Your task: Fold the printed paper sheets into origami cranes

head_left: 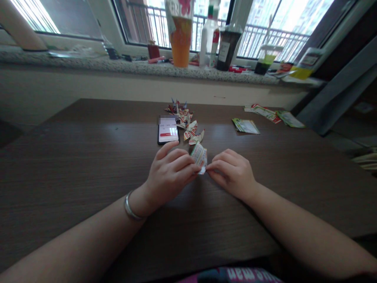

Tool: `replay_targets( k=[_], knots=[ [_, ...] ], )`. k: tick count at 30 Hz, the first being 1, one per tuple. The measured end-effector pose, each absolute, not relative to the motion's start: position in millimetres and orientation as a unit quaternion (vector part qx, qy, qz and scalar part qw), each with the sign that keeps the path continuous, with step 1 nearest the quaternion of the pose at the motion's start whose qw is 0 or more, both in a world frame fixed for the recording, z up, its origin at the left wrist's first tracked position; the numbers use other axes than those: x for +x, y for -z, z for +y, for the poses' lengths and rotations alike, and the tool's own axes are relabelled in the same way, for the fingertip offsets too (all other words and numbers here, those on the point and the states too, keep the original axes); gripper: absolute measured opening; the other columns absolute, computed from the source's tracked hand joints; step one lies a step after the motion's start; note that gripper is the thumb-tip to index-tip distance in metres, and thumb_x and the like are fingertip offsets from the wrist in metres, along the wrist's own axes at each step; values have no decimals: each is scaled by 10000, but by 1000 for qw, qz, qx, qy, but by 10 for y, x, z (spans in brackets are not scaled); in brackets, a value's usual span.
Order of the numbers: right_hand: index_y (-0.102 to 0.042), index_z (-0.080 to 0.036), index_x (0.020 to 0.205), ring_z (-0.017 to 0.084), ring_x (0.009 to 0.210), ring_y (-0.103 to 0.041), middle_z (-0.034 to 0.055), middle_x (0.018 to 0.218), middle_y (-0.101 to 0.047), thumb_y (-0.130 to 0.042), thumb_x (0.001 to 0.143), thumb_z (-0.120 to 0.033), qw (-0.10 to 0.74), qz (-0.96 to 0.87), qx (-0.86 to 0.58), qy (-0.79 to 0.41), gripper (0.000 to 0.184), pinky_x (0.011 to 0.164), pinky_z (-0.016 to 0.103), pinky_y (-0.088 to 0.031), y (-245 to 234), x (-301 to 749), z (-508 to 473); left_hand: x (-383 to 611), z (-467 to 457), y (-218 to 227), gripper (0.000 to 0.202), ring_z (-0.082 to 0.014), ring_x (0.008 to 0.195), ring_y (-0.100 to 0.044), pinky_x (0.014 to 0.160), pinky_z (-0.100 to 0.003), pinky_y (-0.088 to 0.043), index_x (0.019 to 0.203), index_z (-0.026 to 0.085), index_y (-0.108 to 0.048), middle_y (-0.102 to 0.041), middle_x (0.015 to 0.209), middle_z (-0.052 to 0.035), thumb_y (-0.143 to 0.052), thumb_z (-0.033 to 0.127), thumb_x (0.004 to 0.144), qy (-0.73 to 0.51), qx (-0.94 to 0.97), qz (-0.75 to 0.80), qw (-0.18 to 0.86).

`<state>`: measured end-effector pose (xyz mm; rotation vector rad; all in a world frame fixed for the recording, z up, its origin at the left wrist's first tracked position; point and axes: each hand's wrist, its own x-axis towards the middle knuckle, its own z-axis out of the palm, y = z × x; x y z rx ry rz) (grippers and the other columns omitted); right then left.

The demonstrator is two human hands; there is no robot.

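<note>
Dark wood-grain table (73,157), black smartphone (168,131) lying flat with screen lit. Left hand (169,173), silver bangle (131,208) on its wrist, fingers curled, pinching the small folded printed paper piece (200,156) held just above the tabletop. Row of folded paper cranes (185,120) behind it. Right hand (232,173) pinches the same paper's lower edge. Stack of green printed paper slips (246,125) further right.

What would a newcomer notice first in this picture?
At the middle of the dark wooden table, the left hand and right hand pinch a small folded piece of printed paper between them. Just beyond lie a black phone with a lit screen and a cluster of similar folded paper shapes. A tall orange drink cup stands out on the speckled stone windowsill.
</note>
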<state>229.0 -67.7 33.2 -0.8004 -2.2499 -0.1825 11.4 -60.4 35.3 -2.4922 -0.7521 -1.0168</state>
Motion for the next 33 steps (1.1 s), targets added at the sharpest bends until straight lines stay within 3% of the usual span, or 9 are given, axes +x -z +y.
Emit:
replay_targets(
  k=[6, 11, 15, 18, 21, 26, 33],
  knots=[
    [-641, -177, 736, 160, 716, -569, 39, 746, -649, -604, 820, -166, 376, -859, -341, 66, 93, 655, 286, -461, -312, 2308, -644, 91, -497, -306, 60, -168, 824, -587, 909, -391, -443, 890, 232, -676, -647, 851, -10, -653, 235, 835, 383, -858, -320, 119],
    [-641, -186, 728, 162, 724, -572, 36, 744, -653, -596, 820, -179, 370, -856, -358, 42, 103, 665, 293, -463, -311, 2321, -638, 106, -461, -271, 104, -137, 736, -565, 676, -273, -480, 929, 187, -665, -612, 801, -21, -631, 186, 831, 437, -823, -360, -48],
    [-648, -186, 727, 158, 716, -558, 31, 728, -650, -597, 840, -192, 360, -860, -360, 38, 123, 673, 291, -453, -301, 2333, -617, 141, -515, -268, 189, -135, 810, -606, 733, -282, -522, 1053, 164, -628, -652, 935, -55, -561, 188, 878, 437, -793, -368, -209],
    [-670, -186, 769, 156, 729, -559, 32, 763, -666, -609, 853, -217, 353, -868, -346, 33, 108, 682, 290, -451, -283, 2339, -594, 157, -544, -275, 210, -134, 805, -620, 719, -277, -539, 1067, 156, -613, -661, 971, -67, -572, 260, 890, 445, -767, -374, -272],
    [-689, -202, 814, 156, 752, -568, 29, 797, -682, -613, 872, -260, 345, -876, -336, 29, 111, 696, 289, -450, -264, 2343, -571, 155, -547, -285, 143, -120, 744, -600, 659, -251, -521, 976, 158, -630, -644, 881, -36, -598, 246, 868, 443, -767, -398, -240],
    [-702, -223, 865, 167, 784, -570, 24, 825, -691, -644, 860, -331, 341, -875, -341, 49, 123, 751, 315, -443, -279, 2357, -562, 132, -509, -262, 63, -144, 829, -586, 756, -291, -498, 860, 164, -649, -618, 853, -27, -588, 159, 845, 408, -815, -391, -127],
    [-691, -210, 975, 205, 903, -555, 61, 933, -663, -656, 837, -280, 340, -853, -394, 47, 159, 826, 350, -454, -292, 2348, -569, 136, -493, -222, 120, -148, 779, -598, 700, -275, -505, 932, 166, -665, -640, 884, -55, -583, 176, 845, 371, -857, -355, -52]
  ],
)
